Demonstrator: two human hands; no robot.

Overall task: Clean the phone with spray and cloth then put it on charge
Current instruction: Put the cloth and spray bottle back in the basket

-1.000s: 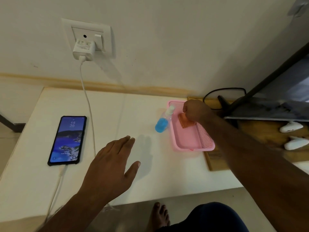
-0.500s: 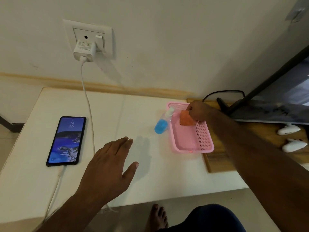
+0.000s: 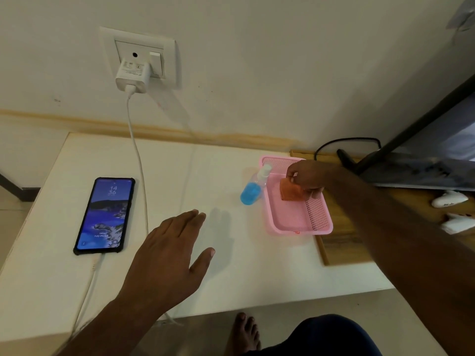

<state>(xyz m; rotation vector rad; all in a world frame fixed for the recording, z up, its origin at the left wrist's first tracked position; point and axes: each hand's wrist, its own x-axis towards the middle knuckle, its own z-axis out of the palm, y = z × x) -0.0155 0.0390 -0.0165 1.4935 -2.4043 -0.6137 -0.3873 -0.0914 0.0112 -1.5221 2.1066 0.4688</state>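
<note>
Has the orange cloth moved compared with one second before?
Yes. The right hand has lifted the orange cloth from the pink basket floor; it now hangs higher, near the back.

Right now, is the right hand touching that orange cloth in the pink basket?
Touching. The head view shows the right hand pinching the top edge of the orange cloth over the pink basket, fingers curled onto it with no gap.

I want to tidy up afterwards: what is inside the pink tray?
Over the pink tray the right hand pinches an orange cloth; whether it touches the floor is unclear. The rest visible is bare. The hand and cloth hide part of the far end.
</note>
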